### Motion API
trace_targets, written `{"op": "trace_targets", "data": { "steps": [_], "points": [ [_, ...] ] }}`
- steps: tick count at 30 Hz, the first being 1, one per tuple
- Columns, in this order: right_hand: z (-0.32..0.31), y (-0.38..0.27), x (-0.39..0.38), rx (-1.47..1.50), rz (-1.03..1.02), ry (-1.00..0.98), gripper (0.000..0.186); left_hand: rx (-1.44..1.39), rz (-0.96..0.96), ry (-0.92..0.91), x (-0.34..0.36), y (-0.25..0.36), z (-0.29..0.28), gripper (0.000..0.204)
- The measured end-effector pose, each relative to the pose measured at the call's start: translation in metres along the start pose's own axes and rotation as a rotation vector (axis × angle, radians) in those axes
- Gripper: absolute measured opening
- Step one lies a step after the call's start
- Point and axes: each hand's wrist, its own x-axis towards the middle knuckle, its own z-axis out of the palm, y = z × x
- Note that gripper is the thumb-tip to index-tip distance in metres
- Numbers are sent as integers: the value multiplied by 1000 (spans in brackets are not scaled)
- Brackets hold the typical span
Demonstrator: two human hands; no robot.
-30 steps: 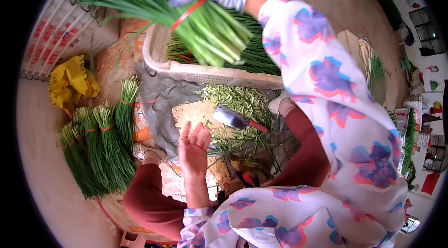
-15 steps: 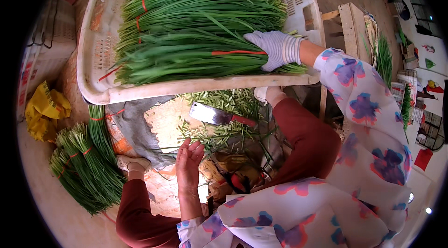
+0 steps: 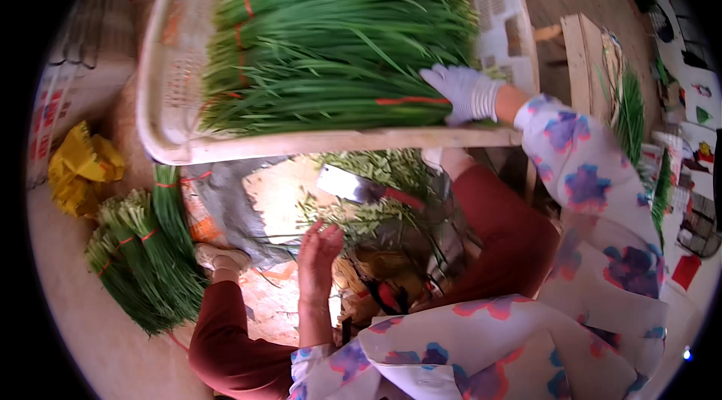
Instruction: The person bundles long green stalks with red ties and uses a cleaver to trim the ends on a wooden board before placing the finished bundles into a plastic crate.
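Note:
A white plastic crate (image 3: 346, 143) holds rows of garlic chive bundles (image 3: 338, 31) tied with red bands. My right hand (image 3: 459, 93), in a pale striped glove, grips the right end of the nearest chive bundle (image 3: 308, 103), which lies along the crate's near wall. Its fingertips are partly hidden among the stalks. My bare left hand (image 3: 320, 253) hangs below the crate with nothing in it, fingers loosely bent and a little apart. Beyond that hand, a cleaver (image 3: 346, 183) with a red handle rests among chopped stalk ends (image 3: 383, 167) on a light board (image 3: 278, 189).
More tied chive bundles (image 3: 147, 250) lie on the floor at the left, near a crumpled yellow bag (image 3: 83, 167). A wooden box (image 3: 584, 62) stands right of the crate. My legs (image 3: 496, 223) are spread around the board.
The whole view has shifted, so most things appear slightly right. The nearest bundle's left end, blurred before, now lies lower and flatter in the crate. My right hand stays at its right end.

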Motion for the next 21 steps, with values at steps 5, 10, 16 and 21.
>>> {"op": "trace_targets", "data": {
  "steps": [5, 10, 16, 21],
  "points": [
    [5, 0, 17, 96, -25, -46, 100, -12, -26, 38, -2, -20, -15, 52],
    [15, 3, 17, 200, -9, -28, 103, 36, -13, -1, 1, -17, -18, 53],
    [-52, -14, 8, -96, 38, -234, 104, 73, -48, 35, -11, -15, -15, 55],
    [-135, -11, 22, 435, -274, 69, 71, 38, -22, -5, -11, -14, -13, 57]
  ]
}}
